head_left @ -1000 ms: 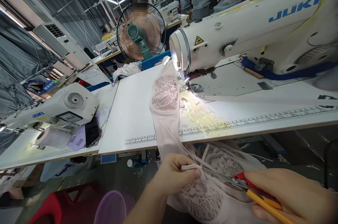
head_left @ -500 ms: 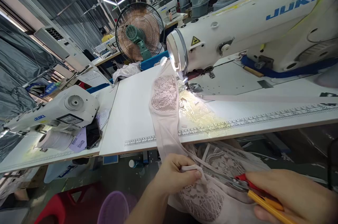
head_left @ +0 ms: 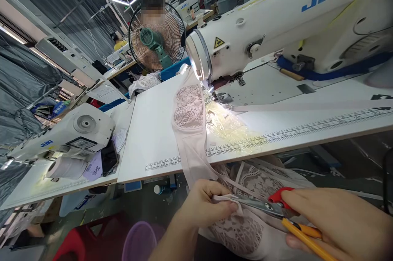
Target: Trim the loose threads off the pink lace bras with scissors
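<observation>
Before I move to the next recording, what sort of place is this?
Likely a garment sewing workshop: a large JUKI sewing machine, another JUKI machine farther left, and lace-panelled fabric on the table.

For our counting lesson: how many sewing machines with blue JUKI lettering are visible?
4: large machine at right; second machine at left; third machine behind, left of the fan; fourth machine right of it. More may be hidden.
</observation>
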Action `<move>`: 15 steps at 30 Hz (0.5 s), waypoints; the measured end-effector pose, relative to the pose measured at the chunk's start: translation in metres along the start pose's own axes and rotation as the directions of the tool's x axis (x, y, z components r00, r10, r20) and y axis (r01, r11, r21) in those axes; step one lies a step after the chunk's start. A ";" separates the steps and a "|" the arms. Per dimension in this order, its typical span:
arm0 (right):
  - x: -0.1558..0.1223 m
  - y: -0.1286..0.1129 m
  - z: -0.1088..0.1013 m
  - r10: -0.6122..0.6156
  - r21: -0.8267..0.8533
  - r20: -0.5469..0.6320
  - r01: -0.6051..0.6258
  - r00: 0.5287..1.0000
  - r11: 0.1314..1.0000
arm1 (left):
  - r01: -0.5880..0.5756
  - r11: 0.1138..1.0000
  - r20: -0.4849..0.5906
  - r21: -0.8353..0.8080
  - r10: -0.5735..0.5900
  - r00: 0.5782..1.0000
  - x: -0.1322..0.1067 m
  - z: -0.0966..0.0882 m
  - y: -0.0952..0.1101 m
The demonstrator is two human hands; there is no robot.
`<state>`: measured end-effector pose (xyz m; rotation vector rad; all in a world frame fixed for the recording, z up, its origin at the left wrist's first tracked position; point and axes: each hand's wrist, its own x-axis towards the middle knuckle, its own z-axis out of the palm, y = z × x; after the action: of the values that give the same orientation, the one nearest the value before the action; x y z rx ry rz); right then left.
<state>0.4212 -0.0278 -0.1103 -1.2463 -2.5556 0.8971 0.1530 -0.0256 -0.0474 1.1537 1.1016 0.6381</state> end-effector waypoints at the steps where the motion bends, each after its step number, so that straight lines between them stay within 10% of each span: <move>1: 0.000 -0.001 0.000 0.006 -0.002 0.002 -0.006 1.000 1.000 | -0.002 1.000 0.000 0.004 0.002 1.000 0.000 0.000 0.000; 15: 0.001 -0.003 0.001 -0.021 -0.055 -0.031 0.019 0.999 0.998 | -0.043 0.999 0.019 0.025 0.042 0.999 0.000 -0.002 -0.004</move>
<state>0.4181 -0.0289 -0.1099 -1.2370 -2.5796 0.8029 0.1506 -0.0260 -0.0512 1.2050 1.0746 0.6471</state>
